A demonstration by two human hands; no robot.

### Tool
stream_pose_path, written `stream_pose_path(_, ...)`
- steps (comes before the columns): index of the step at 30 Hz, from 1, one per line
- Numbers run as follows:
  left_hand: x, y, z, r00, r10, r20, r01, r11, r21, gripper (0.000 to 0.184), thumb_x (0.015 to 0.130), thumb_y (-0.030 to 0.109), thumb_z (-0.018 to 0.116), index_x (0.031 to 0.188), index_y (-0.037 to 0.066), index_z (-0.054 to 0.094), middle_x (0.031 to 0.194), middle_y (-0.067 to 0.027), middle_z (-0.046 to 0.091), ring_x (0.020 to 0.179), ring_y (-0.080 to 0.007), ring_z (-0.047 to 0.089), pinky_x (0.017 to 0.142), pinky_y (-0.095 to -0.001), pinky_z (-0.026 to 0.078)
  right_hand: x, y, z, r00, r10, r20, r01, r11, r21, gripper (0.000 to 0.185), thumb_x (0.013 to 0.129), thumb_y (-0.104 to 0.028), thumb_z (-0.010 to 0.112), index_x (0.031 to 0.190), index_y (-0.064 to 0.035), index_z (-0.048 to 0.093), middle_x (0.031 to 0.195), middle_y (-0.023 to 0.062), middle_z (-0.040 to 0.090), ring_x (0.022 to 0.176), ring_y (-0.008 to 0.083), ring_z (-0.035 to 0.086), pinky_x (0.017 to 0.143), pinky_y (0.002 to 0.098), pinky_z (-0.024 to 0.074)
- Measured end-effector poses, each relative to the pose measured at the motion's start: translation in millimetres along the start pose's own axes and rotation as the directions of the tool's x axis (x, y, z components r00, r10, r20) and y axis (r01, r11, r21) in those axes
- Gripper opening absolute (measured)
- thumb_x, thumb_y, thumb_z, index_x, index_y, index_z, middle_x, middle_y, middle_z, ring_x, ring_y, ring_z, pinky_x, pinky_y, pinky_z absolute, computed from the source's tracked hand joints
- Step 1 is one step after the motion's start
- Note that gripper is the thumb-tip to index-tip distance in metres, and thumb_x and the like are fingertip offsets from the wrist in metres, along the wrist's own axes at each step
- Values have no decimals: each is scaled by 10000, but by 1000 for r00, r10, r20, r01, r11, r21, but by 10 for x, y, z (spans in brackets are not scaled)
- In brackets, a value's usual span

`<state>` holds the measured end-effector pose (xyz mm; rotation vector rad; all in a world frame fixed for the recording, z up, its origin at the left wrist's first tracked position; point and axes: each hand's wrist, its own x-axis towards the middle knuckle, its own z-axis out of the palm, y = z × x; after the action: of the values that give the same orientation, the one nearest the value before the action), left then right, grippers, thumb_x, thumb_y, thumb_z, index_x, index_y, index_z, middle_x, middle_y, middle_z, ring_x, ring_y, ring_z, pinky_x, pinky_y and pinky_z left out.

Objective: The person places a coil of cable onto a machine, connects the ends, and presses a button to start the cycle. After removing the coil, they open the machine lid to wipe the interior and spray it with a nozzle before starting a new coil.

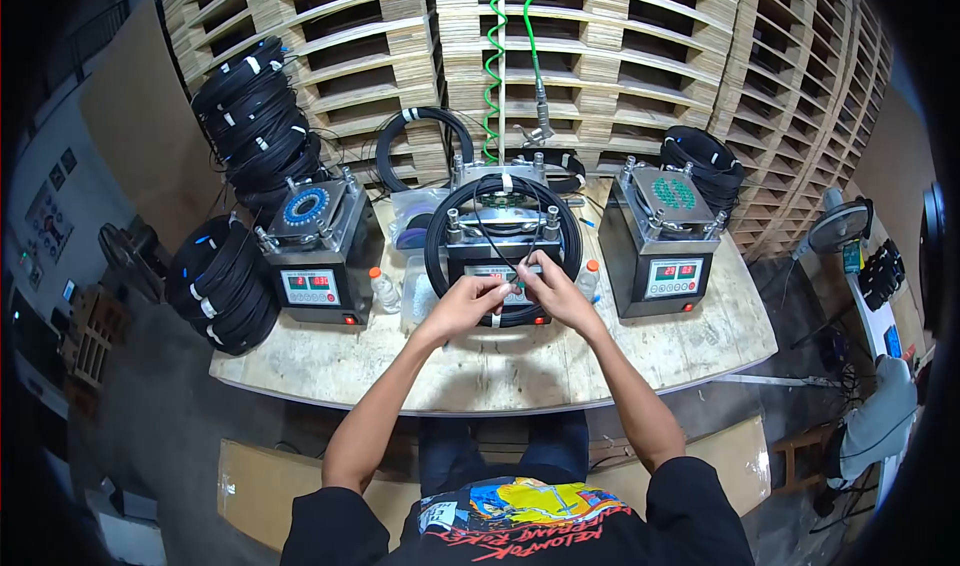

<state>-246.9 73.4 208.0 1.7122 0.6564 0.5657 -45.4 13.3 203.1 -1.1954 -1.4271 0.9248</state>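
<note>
My left hand [466,304] and my right hand [556,292] meet in front of the middle polishing-type machine [504,250]. Their fingertips are pinched together around a thin black cable end [520,269]; a small greenish bit shows by them, too small to make out. A coil of black cable [434,256], bound with white tape, stands upright around the front of this machine. Loose cable runs from the coil's top down to my fingers. The fingers partly hide the machine's red display.
A left machine [318,294] and a right machine [668,284] flank the middle one on the wooden table [300,362]. Bottles with orange caps [384,292] stand between. Stacked cable coils [222,291] rise at left. Pallets [580,56] stand behind; a person [882,421] sits far right.
</note>
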Motion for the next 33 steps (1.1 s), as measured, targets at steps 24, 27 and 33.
stream_pose_path(24, 310, -48, -545, 715, -72, -695, -534, 585, -610, 296, 1043, 111, 510, 1311, -14, 509, 1070, -159, 675, 954, -258, 708, 879, -381, 606, 172, -291, -409, 791, 219, -571, 282, 698, 658, 265, 978, 10, 517, 1225, -6, 421, 950, 182, 657, 789, 234, 685, 737, 342, 591)
stream_pose_path(27, 435, 102, -659, 656, -165, -737, -622, 436, -651, 179, 1024, 73, 525, 1185, 93, 450, 895, -102, 611, 685, -174, 612, 649, -334, 587, 556, 123, -778, 815, 305, -492, 247, 585, 772, 204, 973, -15, 492, 1162, -42, 423, 802, 104, 572, 598, 158, 528, 523, 285, 461)
stream_pose_path(33, 871, -47, -1245, 684, -169, -710, -553, 516, -655, 134, 1008, 52, 504, 1128, 97, 469, 798, -70, 567, 491, -78, 398, 390, -225, 288, 1115, 233, -1154, 801, 224, -555, 41, 904, 425, 174, 1039, -218, 474, 1086, -51, 459, 736, 35, 526, 473, 54, 386, 358, 232, 261)
